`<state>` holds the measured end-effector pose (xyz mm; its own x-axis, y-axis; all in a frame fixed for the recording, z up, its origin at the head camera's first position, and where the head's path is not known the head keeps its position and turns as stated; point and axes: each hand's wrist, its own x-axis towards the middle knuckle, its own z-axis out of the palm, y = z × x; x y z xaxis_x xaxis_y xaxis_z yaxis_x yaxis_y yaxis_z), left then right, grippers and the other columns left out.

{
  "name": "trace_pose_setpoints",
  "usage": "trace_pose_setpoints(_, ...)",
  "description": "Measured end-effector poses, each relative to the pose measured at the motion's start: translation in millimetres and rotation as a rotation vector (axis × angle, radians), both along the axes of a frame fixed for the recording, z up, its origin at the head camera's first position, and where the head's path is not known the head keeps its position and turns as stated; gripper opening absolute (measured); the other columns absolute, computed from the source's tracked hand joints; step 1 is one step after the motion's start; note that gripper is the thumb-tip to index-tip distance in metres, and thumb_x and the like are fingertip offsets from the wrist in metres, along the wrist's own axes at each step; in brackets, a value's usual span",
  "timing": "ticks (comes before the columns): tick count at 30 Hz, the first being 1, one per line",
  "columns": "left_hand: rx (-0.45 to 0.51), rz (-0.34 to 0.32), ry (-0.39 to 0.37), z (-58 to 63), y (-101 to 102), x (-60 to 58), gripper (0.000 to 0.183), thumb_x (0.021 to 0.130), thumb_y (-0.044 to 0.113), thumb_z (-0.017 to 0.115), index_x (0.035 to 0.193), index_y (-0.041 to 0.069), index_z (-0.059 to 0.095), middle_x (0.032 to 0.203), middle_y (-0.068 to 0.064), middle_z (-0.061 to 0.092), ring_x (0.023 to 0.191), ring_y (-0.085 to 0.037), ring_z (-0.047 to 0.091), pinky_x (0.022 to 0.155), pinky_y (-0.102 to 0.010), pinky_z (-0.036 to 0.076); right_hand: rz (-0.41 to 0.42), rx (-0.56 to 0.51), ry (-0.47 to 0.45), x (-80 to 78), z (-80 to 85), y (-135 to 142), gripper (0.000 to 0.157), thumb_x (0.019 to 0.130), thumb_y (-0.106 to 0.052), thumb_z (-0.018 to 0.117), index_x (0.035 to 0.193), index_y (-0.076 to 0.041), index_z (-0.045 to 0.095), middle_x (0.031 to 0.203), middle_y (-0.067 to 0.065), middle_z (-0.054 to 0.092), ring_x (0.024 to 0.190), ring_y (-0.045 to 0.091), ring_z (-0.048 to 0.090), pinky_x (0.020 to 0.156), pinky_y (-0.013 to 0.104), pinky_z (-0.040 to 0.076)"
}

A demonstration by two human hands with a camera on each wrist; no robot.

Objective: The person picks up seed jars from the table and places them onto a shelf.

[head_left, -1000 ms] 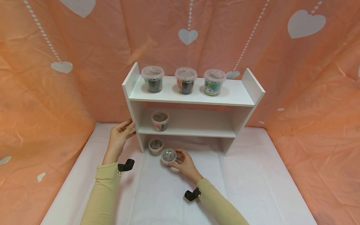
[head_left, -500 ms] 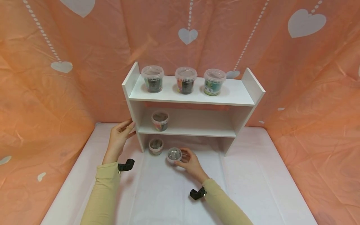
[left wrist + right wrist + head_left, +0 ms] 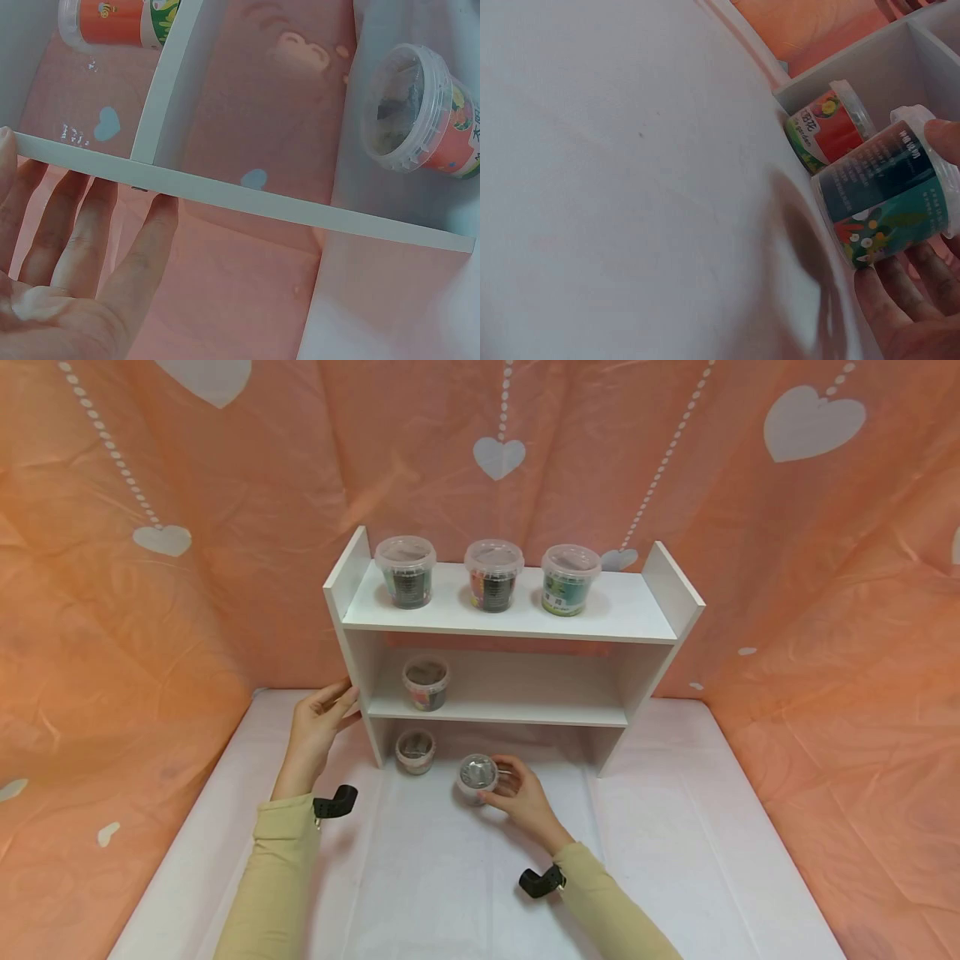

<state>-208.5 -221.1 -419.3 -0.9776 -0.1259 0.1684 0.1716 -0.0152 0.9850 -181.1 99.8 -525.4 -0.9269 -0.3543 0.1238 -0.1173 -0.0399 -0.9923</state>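
My right hand (image 3: 531,803) grips a lidded plastic cup (image 3: 477,777) low in front of the shelf's bottom level. In the right wrist view, this cup (image 3: 885,191) has a dark teal label with flowers and is tilted; thumb and fingers lie on opposite sides. A second cup (image 3: 416,752), with a red label, stands under the lowest board at the left. My left hand (image 3: 315,731) rests its fingertips on the outside of the left panel of the white shelf (image 3: 510,718). Its fingers look straight in the left wrist view, where the panel's edge (image 3: 247,199) hides their tips.
Three lidded cups stand on the top board: left cup (image 3: 407,572), middle cup (image 3: 495,577), right cup (image 3: 571,581). Another cup (image 3: 427,683) sits at the left of the middle board. A white-covered table (image 3: 675,827) lies below, with an orange heart-patterned cloth (image 3: 285,527) around it.
My right hand has carried its cup to the right, away from the cup at the bottom left. My left hand stays at the shelf's side panel.
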Motion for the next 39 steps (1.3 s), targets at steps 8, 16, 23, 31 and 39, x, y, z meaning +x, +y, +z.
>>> trace_pose_setpoints(8,0.006,0.002,0.005,0.2,-1,1.3,0.051,0.095,0.02,0.062,0.135,-0.008,0.048,0.13,-0.011,0.055,0.106,-0.008,0.059,0.093,-0.047,0.047,-0.039,-0.003,0.04,2.6,3.3,9,0.059,0.076,0.013,0.073,0.127,0.014,0.044,0.123,0.034,0.05,0.114,0.042,0.053,0.097,0.043,0.048)
trace_pose_setpoints(16,0.01,0.01,0.006,0.1,-1,1.0,0.052,0.095,0.02,0.062,0.135,-0.01,0.047,0.125,-0.006,0.057,0.105,-0.007,0.059,0.093,-0.049,0.046,-0.066,0.009,0.038,5.3,10.8,15,0.059,0.075,0.013,0.074,0.127,0.014,0.045,0.124,0.033,0.05,0.115,0.044,0.051,0.099,0.046,0.045)
trace_pose_setpoints(23,0.018,0.004,0.012,0.1,-1,1.1,0.052,0.095,0.02,0.062,0.135,-0.01,0.047,0.125,-0.006,0.057,0.104,-0.007,0.06,0.093,-0.048,0.046,-0.102,0.01,0.042,7.4,21.8,17,0.06,0.073,0.016,0.074,0.125,0.015,0.046,0.123,0.031,0.051,0.113,0.042,0.052,0.098,0.049,0.045)
trace_pose_setpoints(31,0.034,0.006,0.011,0.4,0,1.2,0.052,0.094,0.019,0.063,0.134,-0.01,0.047,0.122,-0.003,0.058,0.103,-0.007,0.06,0.09,-0.038,0.052,-0.112,-0.025,0.073,1.6,19.4,23,0.06,0.071,0.015,0.077,0.125,0.01,0.05,0.122,0.028,0.054,0.111,0.032,0.056,0.096,0.046,0.048)
trace_pose_setpoints(39,0.025,0.006,0.001,0.7,1,0.8,0.052,0.094,0.02,0.063,0.135,-0.01,0.048,0.125,-0.006,0.057,0.104,-0.007,0.06,0.093,-0.046,0.047,-0.113,-0.018,0.089,-2.5,19.5,26,0.06,0.073,0.012,0.077,0.126,0.007,0.05,0.122,0.025,0.054,0.111,0.028,0.056,0.097,0.046,0.047)
